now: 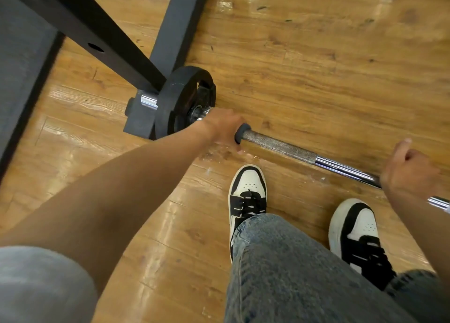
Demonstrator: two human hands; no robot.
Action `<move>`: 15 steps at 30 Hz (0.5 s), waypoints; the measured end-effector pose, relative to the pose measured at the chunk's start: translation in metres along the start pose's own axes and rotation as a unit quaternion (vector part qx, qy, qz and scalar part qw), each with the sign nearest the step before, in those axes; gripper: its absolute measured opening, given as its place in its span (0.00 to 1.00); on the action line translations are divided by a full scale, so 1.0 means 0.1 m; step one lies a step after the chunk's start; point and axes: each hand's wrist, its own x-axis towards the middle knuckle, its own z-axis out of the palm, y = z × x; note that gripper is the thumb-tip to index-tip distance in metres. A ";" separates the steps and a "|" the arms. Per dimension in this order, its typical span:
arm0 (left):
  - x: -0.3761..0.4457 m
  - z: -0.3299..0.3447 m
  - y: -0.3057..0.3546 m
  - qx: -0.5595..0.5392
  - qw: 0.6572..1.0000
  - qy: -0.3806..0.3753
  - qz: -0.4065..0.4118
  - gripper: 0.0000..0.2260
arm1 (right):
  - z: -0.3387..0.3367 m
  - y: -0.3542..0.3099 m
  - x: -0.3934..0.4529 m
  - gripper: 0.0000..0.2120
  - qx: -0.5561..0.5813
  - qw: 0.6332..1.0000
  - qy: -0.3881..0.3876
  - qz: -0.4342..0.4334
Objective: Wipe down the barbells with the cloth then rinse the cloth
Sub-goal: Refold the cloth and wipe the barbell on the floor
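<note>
Your left hand (222, 127) gripped grey cloth (241, 134) round barbell (280, 146) near plate (175, 106), low over floor (316, 67). Right hand's (411, 169) fingers wrapped shaft. Wiping looked mid-way; rinse undone.

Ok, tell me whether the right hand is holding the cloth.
No: the right hand grips the bare chrome bar, while the grey cloth is wrapped round the bar under the left hand.

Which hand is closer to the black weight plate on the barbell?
Left. The left hand grips the cloth around the barbell right beside the weight plate; the right hand holds the shaft farther along, well away from the plate.
</note>
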 end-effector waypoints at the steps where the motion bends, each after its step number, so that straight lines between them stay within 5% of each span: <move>1: 0.03 -0.02 0.05 -0.007 1.000 0.001 0.003 0.31 | -0.01 -0.02 -0.01 0.35 -0.006 1.000 0.001 -0.009; 8: 0.34 0.00 0.64 -0.026 0.998 0.018 0.052 0.28 | 0.06 -0.19 -0.16 0.35 -0.047 0.988 -0.025 -0.145; 12: 0.30 0.00 0.61 0.010 0.996 0.040 0.079 0.30 | 0.45 -0.94 -0.64 0.33 -0.046 0.951 -0.087 -0.292; 15: 0.25 0.05 0.50 0.053 0.994 0.047 0.084 0.32 | 0.72 -1.35 -0.86 0.35 -0.103 0.933 -0.143 -0.313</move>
